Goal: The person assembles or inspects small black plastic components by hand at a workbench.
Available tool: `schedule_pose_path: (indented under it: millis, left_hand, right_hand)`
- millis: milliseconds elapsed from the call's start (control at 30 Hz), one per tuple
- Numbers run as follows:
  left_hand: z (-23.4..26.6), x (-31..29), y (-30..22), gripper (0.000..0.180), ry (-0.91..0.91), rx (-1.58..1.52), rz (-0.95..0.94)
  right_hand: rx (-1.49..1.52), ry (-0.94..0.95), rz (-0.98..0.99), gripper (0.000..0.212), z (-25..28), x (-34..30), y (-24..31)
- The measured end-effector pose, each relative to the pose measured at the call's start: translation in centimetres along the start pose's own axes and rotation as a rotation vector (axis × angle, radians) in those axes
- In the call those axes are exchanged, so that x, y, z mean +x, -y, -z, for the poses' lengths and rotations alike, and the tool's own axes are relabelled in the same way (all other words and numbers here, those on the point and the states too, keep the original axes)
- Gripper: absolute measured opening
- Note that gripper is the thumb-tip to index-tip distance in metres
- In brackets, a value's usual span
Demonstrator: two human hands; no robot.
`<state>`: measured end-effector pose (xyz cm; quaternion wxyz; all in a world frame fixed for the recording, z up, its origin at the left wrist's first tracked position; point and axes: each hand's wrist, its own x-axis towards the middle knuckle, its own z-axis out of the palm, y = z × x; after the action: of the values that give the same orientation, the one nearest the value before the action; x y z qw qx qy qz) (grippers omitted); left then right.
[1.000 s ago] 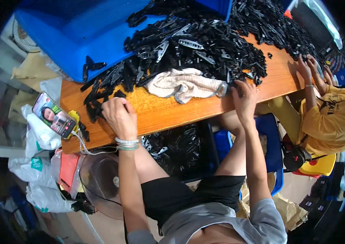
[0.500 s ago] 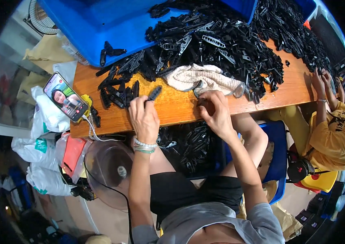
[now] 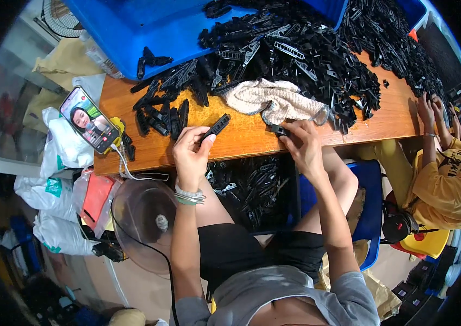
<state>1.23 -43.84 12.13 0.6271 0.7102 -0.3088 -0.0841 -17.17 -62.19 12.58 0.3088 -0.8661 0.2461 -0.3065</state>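
Note:
A long, narrow black plastic part (image 3: 217,127) is pinched between the thumb and fingers of my left hand (image 3: 190,160), slanting up to the right over the table's near edge. My right hand (image 3: 305,145) is closed on a small black plastic piece (image 3: 279,130), its far end showing past the fingertips. The two held pieces are apart. Just beyond my right hand lies a crumpled white cloth (image 3: 268,98) with a grey edge. Several more black parts (image 3: 160,119) lie loose on the wooden table beyond my left hand.
A large heap of black parts (image 3: 295,54) covers the table's far side beside a blue tub (image 3: 160,32). At the left edge stands a lit phone (image 3: 88,119) with a white cable. Under the table is a bin of parts (image 3: 249,190). Another person (image 3: 442,179) works at right.
My left hand has rolled over, turning the long part so its slotted side shows. My right hand has moved slightly right, and the small black piece now shows clearly in its fingers.

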Motion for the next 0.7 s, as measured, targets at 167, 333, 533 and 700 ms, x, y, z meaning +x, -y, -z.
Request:
schedule_pose_path:
  millis: [167, 333, 533, 700]
  left_hand:
    - [-1.2, -0.8, 0.0, 0.019, 0.063, -0.021, -0.191]
    - [-3.1, -1.3, -0.6, 0.021, 0.104, 0.148, -0.340]
    - [-2.7, -0.8, -0.9, 0.033, 0.193, 0.238, -0.379]
    - [-2.2, -0.6, -1.1, 0.035, 0.276, 0.131, -0.188]
  right_hand:
    - [0.068, 0.019, -0.037, 0.026, 0.2, 0.2, 0.5]
    - [0.145, 0.026, -0.112, 0.026, -0.1, 0.0, 0.1]
    - [0.319, 0.210, -0.191, 0.027, -0.8, 0.2, 2.5]
    - [0.278, 0.221, -0.092, 0.028, -0.8, 0.2, 2.3]
